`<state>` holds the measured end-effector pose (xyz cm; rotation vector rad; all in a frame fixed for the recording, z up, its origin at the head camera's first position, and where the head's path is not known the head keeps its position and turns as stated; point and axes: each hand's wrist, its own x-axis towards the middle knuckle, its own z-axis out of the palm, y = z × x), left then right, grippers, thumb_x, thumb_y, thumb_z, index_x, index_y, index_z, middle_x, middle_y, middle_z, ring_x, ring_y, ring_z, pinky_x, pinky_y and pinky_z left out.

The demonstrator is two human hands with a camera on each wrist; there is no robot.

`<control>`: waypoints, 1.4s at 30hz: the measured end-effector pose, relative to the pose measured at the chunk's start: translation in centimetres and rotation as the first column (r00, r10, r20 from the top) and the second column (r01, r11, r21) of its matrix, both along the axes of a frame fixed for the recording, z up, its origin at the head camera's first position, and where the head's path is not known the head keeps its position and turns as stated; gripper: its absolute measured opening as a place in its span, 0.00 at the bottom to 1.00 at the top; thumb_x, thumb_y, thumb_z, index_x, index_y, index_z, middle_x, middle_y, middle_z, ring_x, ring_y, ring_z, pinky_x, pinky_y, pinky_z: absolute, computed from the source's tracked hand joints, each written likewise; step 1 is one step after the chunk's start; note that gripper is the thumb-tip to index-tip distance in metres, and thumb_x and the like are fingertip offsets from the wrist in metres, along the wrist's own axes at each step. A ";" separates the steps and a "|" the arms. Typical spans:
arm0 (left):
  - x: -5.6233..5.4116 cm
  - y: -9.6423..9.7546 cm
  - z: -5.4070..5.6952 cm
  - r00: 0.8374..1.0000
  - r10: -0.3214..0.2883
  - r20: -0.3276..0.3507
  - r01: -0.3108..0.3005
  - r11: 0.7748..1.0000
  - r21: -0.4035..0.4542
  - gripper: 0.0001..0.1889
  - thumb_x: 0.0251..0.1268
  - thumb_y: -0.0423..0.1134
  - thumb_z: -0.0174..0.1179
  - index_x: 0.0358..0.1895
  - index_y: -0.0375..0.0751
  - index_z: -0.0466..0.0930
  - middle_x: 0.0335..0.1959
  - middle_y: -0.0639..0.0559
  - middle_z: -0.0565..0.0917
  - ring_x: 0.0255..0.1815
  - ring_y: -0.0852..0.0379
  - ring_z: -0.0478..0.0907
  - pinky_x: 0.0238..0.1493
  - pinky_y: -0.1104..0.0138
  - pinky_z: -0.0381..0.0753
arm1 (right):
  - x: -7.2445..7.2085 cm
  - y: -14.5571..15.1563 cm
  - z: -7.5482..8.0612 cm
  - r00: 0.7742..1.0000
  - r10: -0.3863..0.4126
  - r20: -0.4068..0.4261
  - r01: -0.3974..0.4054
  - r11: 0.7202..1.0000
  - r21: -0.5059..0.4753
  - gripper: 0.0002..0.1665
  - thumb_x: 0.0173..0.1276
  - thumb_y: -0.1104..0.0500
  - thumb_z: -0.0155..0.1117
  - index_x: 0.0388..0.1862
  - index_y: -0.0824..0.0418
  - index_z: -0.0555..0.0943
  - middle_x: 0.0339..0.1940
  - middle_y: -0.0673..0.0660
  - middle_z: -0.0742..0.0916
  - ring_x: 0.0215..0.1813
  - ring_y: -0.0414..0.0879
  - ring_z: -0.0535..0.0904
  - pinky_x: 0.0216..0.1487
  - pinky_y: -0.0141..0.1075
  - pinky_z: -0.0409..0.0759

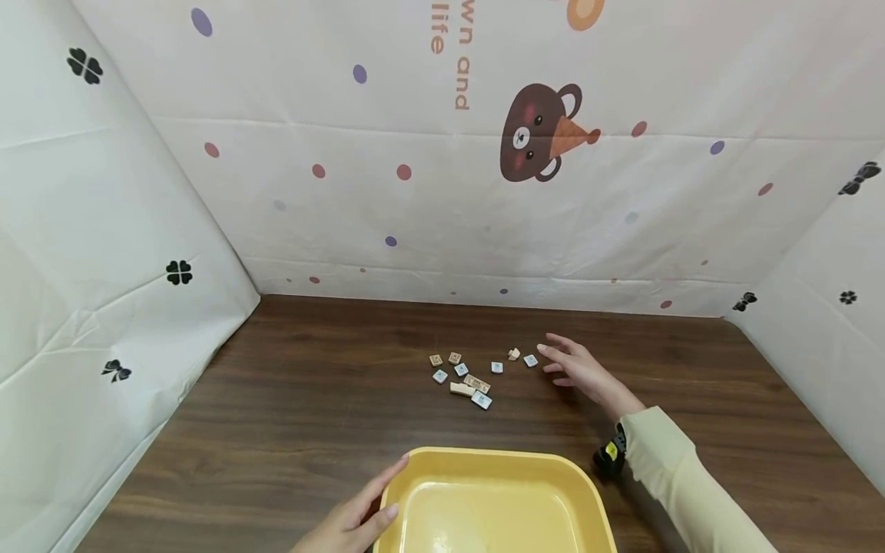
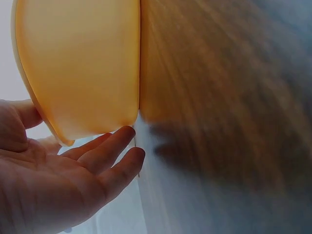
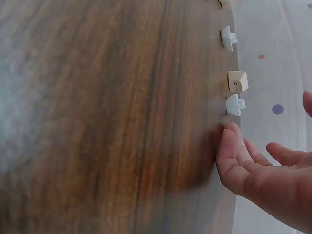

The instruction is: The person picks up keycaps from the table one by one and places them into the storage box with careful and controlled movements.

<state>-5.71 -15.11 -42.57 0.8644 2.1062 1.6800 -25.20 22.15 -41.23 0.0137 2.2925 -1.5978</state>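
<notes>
A yellow plastic basin [image 1: 484,452] stands at the near edge of the head view, its inside bare where visible. My left hand [image 1: 353,521] holds its left rim, thumb over the edge and fingers along the outer wall. Several loose keyboard keycaps [image 1: 477,383], some cream and some white, lie scattered beyond the basin. Just right of them is my right hand [image 1: 582,374], fingers loosely extended, holding nothing. Its fingertips are nearest a white keycap [image 3: 234,105], which lies stem outward beside a cream keycap [image 3: 238,82] in the right wrist view.
The dark wood-grain tabletop [image 1: 311,415] carries everything. A white patterned sheet [image 1: 442,215] rises along the back edge, with more white sheeting at the left [image 1: 124,307] and right [image 1: 830,369]. A black wrist device [image 1: 610,455] is on the right wrist.
</notes>
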 end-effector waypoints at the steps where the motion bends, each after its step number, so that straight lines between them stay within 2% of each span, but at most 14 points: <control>1: 0.0 0.0 0.1 1.000 0.012 -0.003 -0.012 1.000 -0.019 0.26 0.71 0.34 0.43 0.71 0.38 0.50 0.67 0.33 0.57 0.57 0.66 0.66 0.53 0.76 0.66 | -0.1 0.0 -0.1 1.000 0.007 0.002 -0.007 1.000 0.005 0.44 0.68 0.44 0.51 0.72 0.65 0.46 0.66 0.70 0.62 0.58 0.61 0.70 0.51 0.49 0.73; 7: 0.1 0.0 0.5 0.999 0.037 0.015 -0.036 0.998 -0.055 0.27 0.72 0.37 0.43 0.71 0.42 0.49 0.62 0.31 0.64 0.53 0.65 0.69 0.49 0.74 0.70 | -0.7 -0.4 -0.2 0.999 0.049 0.008 -0.049 0.998 0.043 0.38 0.70 0.52 0.51 0.71 0.67 0.50 0.63 0.70 0.67 0.50 0.54 0.76 0.45 0.43 0.75; 11: 0.2 -0.1 0.6 1.000 0.030 0.002 -0.030 0.998 -0.055 0.28 0.71 0.36 0.44 0.71 0.42 0.48 0.57 0.32 0.70 0.49 0.64 0.72 0.47 0.73 0.72 | -1.0 -0.6 -0.2 0.997 0.075 0.016 -0.076 0.995 0.069 0.35 0.70 0.56 0.50 0.70 0.67 0.52 0.60 0.69 0.69 0.46 0.50 0.77 0.42 0.40 0.76; 14: 0.2 -0.1 0.4 1.000 0.006 -0.002 -0.006 1.000 -0.023 0.30 0.70 0.35 0.46 0.71 0.40 0.46 0.54 0.31 0.72 0.46 0.64 0.74 0.43 0.71 0.75 | -1.2 -0.6 -0.3 0.995 0.094 0.013 -0.095 0.993 0.074 0.34 0.69 0.58 0.51 0.69 0.69 0.53 0.58 0.68 0.69 0.43 0.48 0.77 0.40 0.39 0.76; 18: 0.4 -0.1 0.2 0.991 0.028 -0.130 -0.040 0.995 -0.088 0.35 0.65 0.38 0.55 0.71 0.38 0.48 0.49 0.36 0.75 0.43 0.65 0.74 0.42 0.71 0.75 | -1.2 -0.7 -0.5 0.994 0.113 0.009 -0.113 0.990 0.084 0.33 0.68 0.60 0.51 0.68 0.70 0.56 0.53 0.66 0.73 0.39 0.48 0.76 0.37 0.37 0.76; 21: 0.5 0.0 0.3 0.969 0.071 -0.235 -0.117 0.975 -0.190 0.38 0.60 0.42 0.60 0.70 0.40 0.51 0.48 0.42 0.77 0.42 0.66 0.72 0.43 0.71 0.73 | -1.2 -0.8 -0.5 0.992 0.125 0.014 -0.125 0.987 0.097 0.33 0.67 0.61 0.52 0.68 0.70 0.56 0.46 0.62 0.75 0.38 0.47 0.75 0.36 0.36 0.75; 22: 0.5 0.0 0.4 0.966 0.079 -0.248 -0.133 0.969 -0.210 0.38 0.59 0.44 0.60 0.70 0.41 0.51 0.48 0.42 0.77 0.42 0.66 0.72 0.44 0.71 0.72 | -1.2 -0.8 -0.5 0.991 0.129 0.014 -0.130 0.986 0.101 0.33 0.67 0.61 0.53 0.68 0.70 0.57 0.44 0.60 0.75 0.37 0.46 0.74 0.35 0.36 0.75; 25: 0.5 0.0 0.5 0.971 0.085 -0.225 -0.138 0.963 -0.232 0.39 0.60 0.46 0.60 0.71 0.43 0.50 0.47 0.44 0.77 0.41 0.66 0.72 0.42 0.71 0.72 | -1.2 -0.9 -0.4 0.990 0.142 0.019 -0.144 0.983 0.112 0.34 0.65 0.63 0.54 0.67 0.71 0.58 0.39 0.57 0.75 0.35 0.44 0.73 0.34 0.35 0.74; 29: 0.4 0.1 0.6 0.978 0.074 -0.195 -0.116 0.971 -0.211 0.38 0.61 0.45 0.59 0.71 0.42 0.49 0.48 0.43 0.77 0.40 0.65 0.73 0.42 0.71 0.72 | -1.4 -0.8 -0.1 0.988 0.155 0.011 -0.155 0.977 0.143 0.33 0.64 0.64 0.55 0.66 0.71 0.60 0.34 0.54 0.74 0.31 0.43 0.71 0.31 0.35 0.73; 31: 0.3 0.2 0.6 0.972 0.075 -0.224 -0.124 0.969 -0.214 0.38 0.61 0.45 0.58 0.71 0.43 0.49 0.51 0.41 0.76 0.43 0.64 0.73 0.44 0.70 0.73 | -1.6 -0.8 0.0 0.987 0.163 0.000 -0.161 0.973 0.166 0.32 0.64 0.64 0.56 0.65 0.71 0.61 0.32 0.54 0.74 0.30 0.42 0.70 0.29 0.34 0.72; 34: 0.2 0.4 0.6 0.947 0.092 -0.308 -0.172 0.954 -0.245 0.39 0.60 0.46 0.59 0.71 0.44 0.49 0.55 0.40 0.74 0.47 0.61 0.73 0.46 0.68 0.73 | -1.9 -0.8 0.1 0.984 0.175 -0.016 -0.168 0.964 0.208 0.30 0.64 0.63 0.57 0.63 0.72 0.64 0.29 0.52 0.73 0.30 0.42 0.69 0.29 0.34 0.73; 37: 0.2 0.5 0.7 0.929 0.100 -0.355 -0.206 0.939 -0.275 0.39 0.60 0.47 0.59 0.71 0.45 0.49 0.55 0.40 0.75 0.47 0.60 0.74 0.46 0.66 0.74 | -2.0 -0.9 0.1 0.983 0.183 -0.018 -0.173 0.955 0.241 0.29 0.63 0.62 0.58 0.61 0.73 0.66 0.27 0.51 0.73 0.30 0.41 0.69 0.30 0.33 0.74; 42: 0.4 0.4 1.0 0.941 0.121 -0.315 -0.224 0.922 -0.317 0.39 0.59 0.50 0.59 0.71 0.47 0.50 0.54 0.42 0.76 0.47 0.59 0.75 0.47 0.64 0.74 | -2.0 -1.1 -0.1 0.983 0.183 -0.026 -0.169 0.946 0.277 0.25 0.62 0.63 0.59 0.57 0.72 0.71 0.26 0.51 0.72 0.31 0.41 0.70 0.32 0.34 0.75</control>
